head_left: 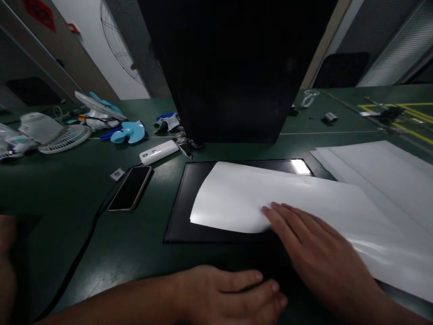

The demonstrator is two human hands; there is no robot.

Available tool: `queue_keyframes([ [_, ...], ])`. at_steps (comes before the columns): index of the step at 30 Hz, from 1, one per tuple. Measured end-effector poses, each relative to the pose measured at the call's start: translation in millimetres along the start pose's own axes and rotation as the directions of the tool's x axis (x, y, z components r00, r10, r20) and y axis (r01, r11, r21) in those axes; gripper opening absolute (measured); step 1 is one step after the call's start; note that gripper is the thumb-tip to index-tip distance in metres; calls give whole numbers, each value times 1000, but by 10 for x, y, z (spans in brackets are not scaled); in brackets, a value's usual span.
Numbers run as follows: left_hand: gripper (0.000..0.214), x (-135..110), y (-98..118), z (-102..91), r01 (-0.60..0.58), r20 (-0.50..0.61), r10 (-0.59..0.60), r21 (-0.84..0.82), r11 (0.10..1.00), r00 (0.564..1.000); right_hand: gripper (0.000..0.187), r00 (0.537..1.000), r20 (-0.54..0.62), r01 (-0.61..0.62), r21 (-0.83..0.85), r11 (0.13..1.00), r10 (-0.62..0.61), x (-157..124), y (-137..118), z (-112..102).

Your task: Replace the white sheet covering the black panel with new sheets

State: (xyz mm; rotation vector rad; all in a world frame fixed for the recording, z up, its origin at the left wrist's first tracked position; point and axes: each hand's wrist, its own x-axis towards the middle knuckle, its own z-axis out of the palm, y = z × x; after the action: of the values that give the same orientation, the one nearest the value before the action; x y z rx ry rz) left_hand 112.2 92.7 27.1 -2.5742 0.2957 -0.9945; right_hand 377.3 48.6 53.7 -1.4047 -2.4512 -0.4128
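A glossy white sheet (237, 194) lies partly over a flat black panel (182, 198) with a thin dark frame, its left end slightly curled. My right hand (314, 253) rests on the sheet near its front edge, fingers stretched out; the thumb is hidden. Nearer to me, my left hand (233, 295) hovers or rests low in front of the panel, fingers loosely bent and slightly apart, with nothing visible in them. Bright light reflects off the panel's far right corner.
A large black screen-like panel (230, 72) stands upright behind. White sheets (389, 171) lie right. To the left are a phone (131, 189), a white device (158, 152), a cable (84, 246), blue fan blades (128, 132) and fan parts (43, 128). Another person's arm (6, 257) shows far left.
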Motion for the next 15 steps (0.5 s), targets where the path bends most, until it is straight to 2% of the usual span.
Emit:
queue_keyframes([
  [2, 29, 34, 35, -59, 197, 107, -201, 49, 979, 974, 54, 996, 8, 83, -14, 996, -83, 95, -154, 197],
  [3, 31, 34, 41, -82, 304, 171, -315, 85, 949, 934, 49, 994, 14, 109, -2, 994, -109, 116, -200, 278],
  [5, 40, 6, 36, -107, 486, 291, -516, 173, 857, 806, 42, 988, 32, 149, 43, 988, -151, 125, -240, 385],
  [7, 49, -47, 25, -101, 598, 374, -642, 241, 764, 669, 43, 983, 55, 170, 97, 981, -176, 114, -235, 417],
  [8, 51, -75, 24, -90, 628, 400, -673, 260, 734, 622, 45, 981, 68, 175, 120, 977, -184, 108, -227, 409],
  [9, 51, -100, 28, -77, 643, 416, -689, 270, 717, 594, 47, 979, 79, 176, 134, 975, -188, 104, -218, 391],
  [11, 48, -138, 59, -50, 633, 426, -681, 274, 724, 595, 50, 975, 89, 189, 138, 972, -202, 96, -206, 336],
  [15, 39, -143, 170, -31, 562, 363, -650, 327, 759, 667, 45, 939, 72, 327, 113, 938, -336, 73, -184, 205],
])
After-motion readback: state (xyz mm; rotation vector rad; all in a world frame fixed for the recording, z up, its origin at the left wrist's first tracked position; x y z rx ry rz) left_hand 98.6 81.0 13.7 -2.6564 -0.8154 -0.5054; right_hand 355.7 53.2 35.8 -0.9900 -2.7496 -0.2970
